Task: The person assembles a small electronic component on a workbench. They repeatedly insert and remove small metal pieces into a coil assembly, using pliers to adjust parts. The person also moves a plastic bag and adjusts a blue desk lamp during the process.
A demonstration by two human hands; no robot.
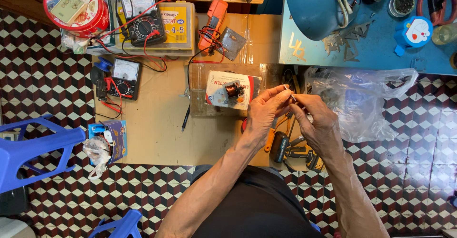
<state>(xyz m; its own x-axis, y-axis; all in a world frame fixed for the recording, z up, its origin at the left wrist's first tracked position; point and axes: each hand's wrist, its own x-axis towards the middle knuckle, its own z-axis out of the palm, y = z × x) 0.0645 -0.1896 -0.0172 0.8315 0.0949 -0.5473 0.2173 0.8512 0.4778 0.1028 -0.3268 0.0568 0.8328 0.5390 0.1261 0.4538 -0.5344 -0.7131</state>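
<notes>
My left hand [263, 113] and my right hand [320, 123] meet above the right side of a brown cardboard sheet [157, 128]. Together their fingertips pinch a small thin metal piece [291, 95]; what it is cannot be made out. Just left of my left hand, a small dark coil part [233, 90] rests on a printed paper packet [223, 91]. Below my hands lie several hand tools with orange and black handles [285, 145].
Two analog multimeters [141, 13] [124, 78] with red and black leads sit at the upper left beside a red round tin [76, 4]. A clear plastic bag [362, 102] lies right of my hands. Blue plastic stools [33, 147] stand on the checkered floor at left. A blue bench [381, 48] fills the upper right.
</notes>
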